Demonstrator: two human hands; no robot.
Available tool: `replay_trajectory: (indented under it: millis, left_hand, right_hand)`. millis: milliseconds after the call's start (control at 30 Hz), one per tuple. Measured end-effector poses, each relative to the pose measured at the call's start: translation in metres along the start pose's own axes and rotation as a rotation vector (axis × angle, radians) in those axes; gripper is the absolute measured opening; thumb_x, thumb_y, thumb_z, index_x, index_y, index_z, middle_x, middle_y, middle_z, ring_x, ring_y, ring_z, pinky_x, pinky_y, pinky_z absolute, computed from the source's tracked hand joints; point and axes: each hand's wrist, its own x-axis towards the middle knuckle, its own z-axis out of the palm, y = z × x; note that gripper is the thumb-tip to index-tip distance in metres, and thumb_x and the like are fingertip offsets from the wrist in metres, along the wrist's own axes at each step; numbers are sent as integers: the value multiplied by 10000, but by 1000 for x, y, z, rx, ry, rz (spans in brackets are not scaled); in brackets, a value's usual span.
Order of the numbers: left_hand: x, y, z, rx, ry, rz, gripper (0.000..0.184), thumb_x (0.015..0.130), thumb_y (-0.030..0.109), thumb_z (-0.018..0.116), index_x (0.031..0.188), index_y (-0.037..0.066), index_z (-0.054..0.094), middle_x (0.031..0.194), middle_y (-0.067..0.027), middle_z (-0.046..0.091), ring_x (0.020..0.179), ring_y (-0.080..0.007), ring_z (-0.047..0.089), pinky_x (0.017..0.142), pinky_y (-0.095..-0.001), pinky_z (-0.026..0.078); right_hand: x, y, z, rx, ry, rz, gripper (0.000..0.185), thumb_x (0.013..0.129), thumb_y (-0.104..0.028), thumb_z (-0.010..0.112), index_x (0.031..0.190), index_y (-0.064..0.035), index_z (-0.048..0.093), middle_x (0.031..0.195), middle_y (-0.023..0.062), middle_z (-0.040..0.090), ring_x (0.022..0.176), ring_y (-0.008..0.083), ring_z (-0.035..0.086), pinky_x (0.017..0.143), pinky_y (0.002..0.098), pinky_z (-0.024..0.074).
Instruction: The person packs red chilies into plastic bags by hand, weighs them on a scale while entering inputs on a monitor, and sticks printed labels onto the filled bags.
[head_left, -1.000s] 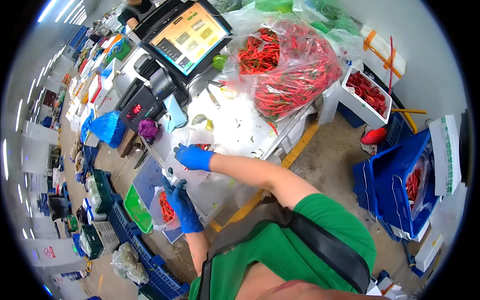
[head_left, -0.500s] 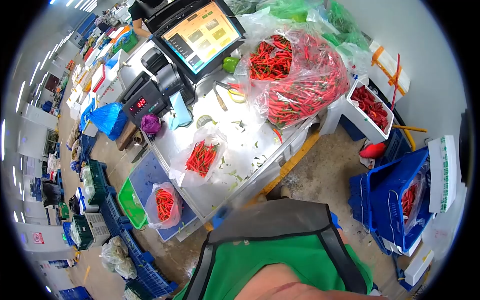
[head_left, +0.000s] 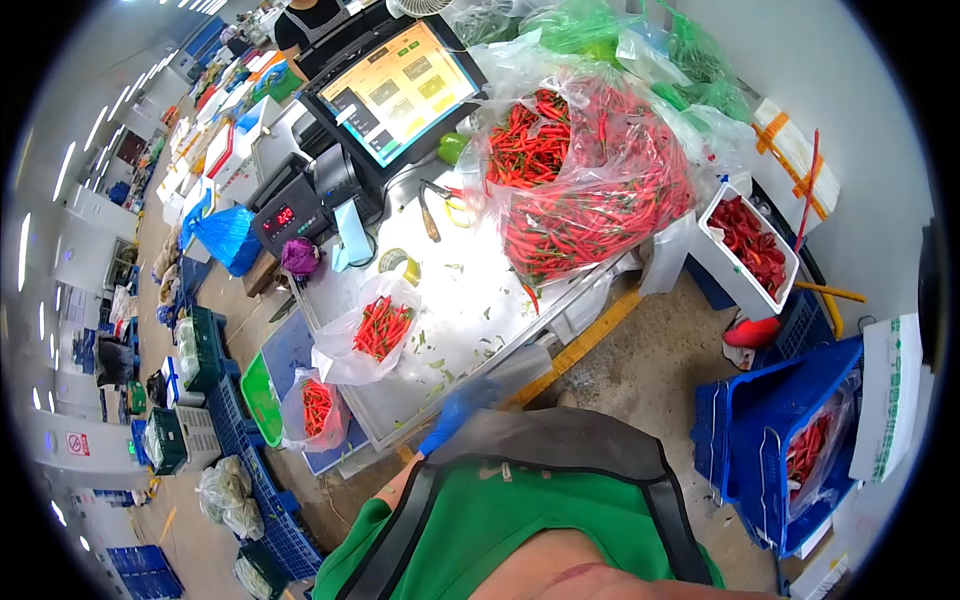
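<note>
My left hand (head_left: 447, 420), in a blue glove, is low at the metal table's front edge, just above my apron. Motion blurs its fingers. Beside it is a smeared sheet of clear plastic (head_left: 512, 378); I cannot tell whether the hand grips it. My right hand is out of sight. On the metal table (head_left: 440, 300) lies an open clear bag of red chillies (head_left: 383, 328). A large clear sack of red chillies (head_left: 600, 190) fills the table's far right. A smaller bag of chillies (head_left: 317, 410) rests on a blue surface left of the table.
A lit screen (head_left: 405, 85) and a scale display (head_left: 287, 215) stand at the back. Near them are a purple cabbage (head_left: 300, 257), a tape roll (head_left: 400, 264) and scissors (head_left: 455, 205). On the right are a white foam box (head_left: 790, 275) and blue crates (head_left: 745, 400).
The view has shifted, so the table's things sit a little further left. My left glove and forearm show more now. The blue patch at my right side has gone from view.
</note>
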Motion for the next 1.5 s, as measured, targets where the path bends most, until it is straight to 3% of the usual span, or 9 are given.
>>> replay_trajectory:
  millis: [100, 200, 300, 600, 700, 900, 1200, 1400, 1500]
  left_hand:
    - [10, 14, 18, 33, -163, -123, 371, 872, 79, 486, 1225, -17, 424, 1142, -108, 539, 985, -188, 546, 840, -295, 449]
    - [11, 21, 37, -63, -74, -124, 383, 886, 108, 477, 1237, -30, 405, 1133, -115, 545, 999, -183, 542, 848, -287, 444]
    - [18, 9, 42, 162, -67, -24, 352, 896, 122, 468, 1209, -34, 432, 1132, -113, 544, 1017, -169, 533, 864, -276, 434]
    - [31, 34, 79, 134, -96, -32, 315, 869, 159, 536, 1141, 1, 515, 1042, -43, 596, 905, -113, 552, 810, -249, 447]
    - [34, 54, 92, 385, -99, -5, 322, 861, 182, 556, 1130, 7, 526, 999, -31, 611, 867, -99, 543, 782, -248, 446]
    - [44, 59, 103, 153, -82, 1, 300, 847, 206, 583, 1089, 29, 567, 987, -24, 617, 842, -90, 542, 762, -248, 440]
    - [65, 41, 90, 477, -99, 270, 328, 842, 199, 582, 1130, 53, 524, 979, -68, 623, 879, -140, 584, 761, -282, 459]
    - [77, 50, 68, 557, 168, 427, 296, 786, 188, 612, 1061, 94, 559, 958, -100, 574, 835, -236, 590, 732, -325, 472]
    - [81, 39, 50, 522, 136, 349, 329, 794, 189, 582, 1113, 118, 539, 1022, -95, 539, 877, -232, 576, 769, -334, 466]
  right_hand:
    - [23, -14, -16, 5, -10, -33, 248, 764, -209, 550, 955, -71, 628, 894, 152, 623, 847, 308, 595, 730, 375, 480]
    - [42, -21, -29, -2, -27, -51, 247, 766, -208, 550, 956, -71, 628, 888, 151, 623, 841, 305, 595, 726, 373, 479]
    - [56, -24, -37, -16, -46, -58, 246, 769, -207, 550, 957, -70, 628, 883, 150, 623, 836, 303, 596, 722, 371, 479]
    - [75, -25, -53, -37, -80, -62, 241, 775, -205, 550, 960, -70, 628, 866, 146, 623, 819, 294, 597, 711, 364, 477]
    - [77, -25, -56, -39, -91, -63, 240, 778, -204, 550, 961, -70, 629, 860, 145, 623, 813, 291, 598, 707, 362, 477]
    - [80, -26, -60, -41, -93, -57, 237, 782, -202, 550, 963, -69, 629, 849, 143, 623, 802, 286, 598, 699, 358, 476]
    - [72, -36, -56, -66, -89, -69, 233, 789, -200, 550, 965, -69, 629, 833, 140, 623, 785, 277, 600, 688, 352, 475]
    - [53, -51, -50, -90, -75, -89, 230, 793, -198, 550, 967, -69, 630, 822, 138, 623, 774, 272, 601, 680, 348, 474]
    - [42, -60, -46, -100, -71, -98, 229, 796, -197, 550, 968, -68, 630, 816, 137, 623, 768, 269, 601, 676, 346, 474]
